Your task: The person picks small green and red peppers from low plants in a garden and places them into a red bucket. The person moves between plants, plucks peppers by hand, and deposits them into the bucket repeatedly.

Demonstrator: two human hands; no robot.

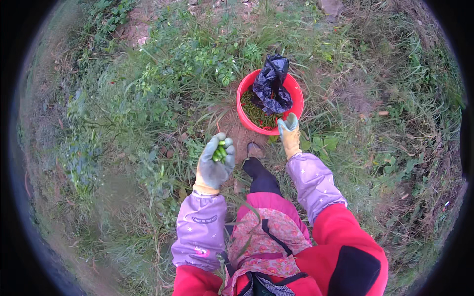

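Observation:
My left hand (216, 159), in a grey-coated work glove, is turned palm up with its fingers curled round several green chili peppers (220, 153). To its upper right stands a red plastic bucket (243, 117) with many green peppers (255, 113) and some red ones inside. A crumpled black plastic bag (272, 85) lies partly in the bucket and rises over its far rim. My right hand (290, 135), gloved too, is at the bucket's near right rim. Its fingers look partly bent, and I cannot tell whether they hold anything.
Leafy plants (159, 74) with small white flowers grow at the upper left. Grass and low weeds surround the bucket, with bare soil (235, 129) beside it. A shoe (254, 150) stands just below the bucket. A stone (332, 8) lies at the top right.

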